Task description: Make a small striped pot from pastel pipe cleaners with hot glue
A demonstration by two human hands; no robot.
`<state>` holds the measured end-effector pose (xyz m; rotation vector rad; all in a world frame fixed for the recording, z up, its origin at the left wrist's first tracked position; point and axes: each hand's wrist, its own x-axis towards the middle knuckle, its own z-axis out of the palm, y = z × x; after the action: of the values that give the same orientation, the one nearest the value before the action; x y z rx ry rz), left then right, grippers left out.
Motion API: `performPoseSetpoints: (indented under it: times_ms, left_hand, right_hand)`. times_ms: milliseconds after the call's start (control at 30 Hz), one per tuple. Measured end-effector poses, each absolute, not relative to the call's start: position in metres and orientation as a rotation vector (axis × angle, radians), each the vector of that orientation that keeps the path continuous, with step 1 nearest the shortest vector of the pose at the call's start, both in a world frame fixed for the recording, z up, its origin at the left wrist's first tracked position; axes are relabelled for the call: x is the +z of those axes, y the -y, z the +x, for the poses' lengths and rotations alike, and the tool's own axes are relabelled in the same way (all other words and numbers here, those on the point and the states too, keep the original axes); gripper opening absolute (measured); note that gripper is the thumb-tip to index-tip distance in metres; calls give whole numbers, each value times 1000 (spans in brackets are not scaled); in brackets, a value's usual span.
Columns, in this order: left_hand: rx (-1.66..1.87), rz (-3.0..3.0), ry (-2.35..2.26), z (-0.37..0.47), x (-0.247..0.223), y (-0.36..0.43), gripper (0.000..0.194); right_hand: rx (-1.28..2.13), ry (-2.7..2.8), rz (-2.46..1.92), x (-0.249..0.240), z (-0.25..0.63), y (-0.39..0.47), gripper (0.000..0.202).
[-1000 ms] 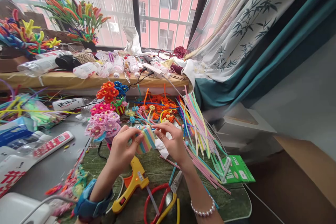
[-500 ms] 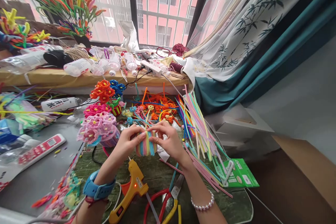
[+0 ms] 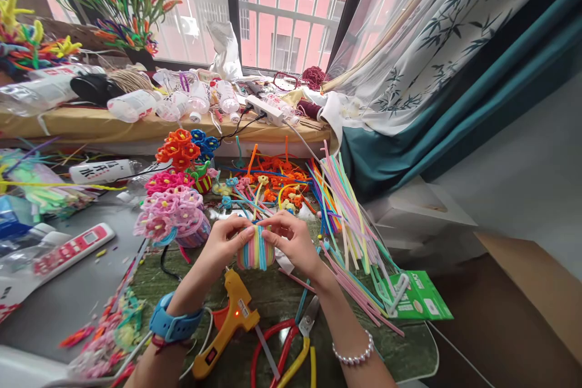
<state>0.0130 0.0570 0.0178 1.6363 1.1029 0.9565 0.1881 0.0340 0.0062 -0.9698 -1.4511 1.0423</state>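
Note:
Between my two hands is a small striped pot (image 3: 256,250) made of pastel pipe cleaners in pink, yellow and blue. My left hand (image 3: 230,239) pinches its upper left rim with thumb and fingers. On the right side of the rim, my right hand (image 3: 290,244) has its thumb and index finger closed. A pale flower stem (image 3: 257,199) rises just behind the pot. Below my hands lie a yellow glue gun (image 3: 236,315) with a glowing red light and red-and-yellow-handled scissors (image 3: 305,327). The fingertips partly cover the rim.
Pink pipe-cleaner flowers (image 3: 171,218) stand left of my hands. Loose pipe cleaners (image 3: 348,206) lie to the right, by a green package (image 3: 421,297). Orange pieces (image 3: 291,179) are heaped behind. Plastic bottles (image 3: 134,105) and a power strip (image 3: 264,110) line the windowsill.
The fingers have shifted slightly on the rim, and more of the striped side shows now. The camera view has moved a little; the glue gun and scissors stay in place.

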Motion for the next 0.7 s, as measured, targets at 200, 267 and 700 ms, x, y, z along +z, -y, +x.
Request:
performPoseSetpoints:
  times_ms: [200, 267, 700]
  left_hand:
    - [999, 1530, -1109, 15, 18, -55, 34]
    - [1015, 1490, -1107, 15, 17, -54, 34]
    - [1001, 1362, -1054, 8, 20, -50, 32]
  right_hand:
    - [1237, 1294, -953, 4, 185, -31, 35]
    - [1273, 1305, -936, 7, 185, -29, 40]
    - [1133, 1643, -924, 9, 192, -21, 63]
